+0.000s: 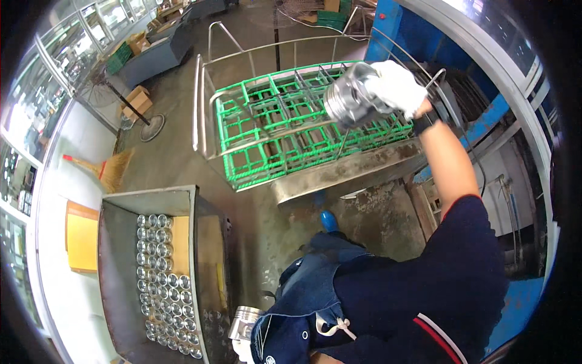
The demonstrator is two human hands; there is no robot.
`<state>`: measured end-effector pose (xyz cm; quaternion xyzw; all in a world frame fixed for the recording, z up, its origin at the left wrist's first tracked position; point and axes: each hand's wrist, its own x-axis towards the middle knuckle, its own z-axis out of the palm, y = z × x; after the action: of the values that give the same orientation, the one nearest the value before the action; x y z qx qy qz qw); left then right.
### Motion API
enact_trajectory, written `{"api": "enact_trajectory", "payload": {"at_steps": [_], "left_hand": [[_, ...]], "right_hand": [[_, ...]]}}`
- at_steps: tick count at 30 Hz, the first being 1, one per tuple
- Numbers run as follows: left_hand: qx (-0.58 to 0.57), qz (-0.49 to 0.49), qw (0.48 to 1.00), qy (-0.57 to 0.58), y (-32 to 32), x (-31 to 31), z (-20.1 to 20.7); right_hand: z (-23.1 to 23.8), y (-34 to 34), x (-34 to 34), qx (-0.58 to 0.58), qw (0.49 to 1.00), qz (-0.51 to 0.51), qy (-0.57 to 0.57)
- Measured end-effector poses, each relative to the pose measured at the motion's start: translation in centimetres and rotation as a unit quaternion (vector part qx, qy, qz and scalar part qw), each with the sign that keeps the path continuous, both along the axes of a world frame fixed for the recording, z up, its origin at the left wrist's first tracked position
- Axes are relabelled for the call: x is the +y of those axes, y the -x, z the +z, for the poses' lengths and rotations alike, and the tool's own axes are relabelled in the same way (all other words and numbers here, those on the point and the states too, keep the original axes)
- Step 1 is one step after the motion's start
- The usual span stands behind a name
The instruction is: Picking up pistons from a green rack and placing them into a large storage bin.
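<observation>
My right hand [397, 88], in a white glove, is closed around a metal piston [345, 102] and holds it tilted above the right part of a green-coated wire rack [267, 176]. Ring grooves show on the piston's side; the glove hides part of it. Low in the picture, my left hand [244, 352], also gloved in white, grips a second shiny piston [245, 323] beside my apron. Most of that hand is cut off or behind the apron. Close to its left stands a grey metal bin [193, 242] with several rows of pistons [163, 297] on brown board.
Bare metal rails [203, 109] surround the green rack, and a steel ledge [339, 179] runs along its near side. Blue machinery [388, 36] rises at the right. A broom [112, 170], a yellow panel [82, 236] and a stand with a round base [153, 127] are on the left.
</observation>
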<state>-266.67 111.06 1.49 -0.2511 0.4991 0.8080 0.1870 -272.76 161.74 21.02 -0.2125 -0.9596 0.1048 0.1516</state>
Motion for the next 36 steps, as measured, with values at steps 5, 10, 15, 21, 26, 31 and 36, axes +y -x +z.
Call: {"api": "enact_trajectory", "payload": {"at_steps": [5,10,15,21,26,31,36], "left_hand": [[0.030,-0.003,1.000,0.000,2.0,8.7,0.7],[0.061,0.012,0.998,0.008,5.0,17.6,2.0],[0.107,0.015,0.994,0.025,7.9,24.9,4.2],[0.205,-0.038,0.977,0.038,12.5,32.0,7.4],[0.306,-0.134,0.941,0.053,16.8,37.1,10.7],[0.423,-0.297,0.848,0.115,24.1,44.9,11.3],[0.317,-0.467,0.695,0.446,31.6,51.7,6.6]], "right_hand": [[-3.8,7.4,14.1,-0.186,0.975,-0.100,-0.064],[-12.6,11.8,25.0,-0.338,0.932,-0.077,-0.103],[-19.4,14.8,33.1,-0.587,0.800,0.046,-0.117],[-22.2,16.4,37.0,-0.546,0.836,0.043,-0.034],[-25.0,17.5,38.1,-0.519,0.853,0.002,0.047],[-24.4,21.2,38.0,-0.339,0.937,-0.021,-0.083],[-5.9,22.5,26.9,-0.123,0.960,0.204,0.145]]}}
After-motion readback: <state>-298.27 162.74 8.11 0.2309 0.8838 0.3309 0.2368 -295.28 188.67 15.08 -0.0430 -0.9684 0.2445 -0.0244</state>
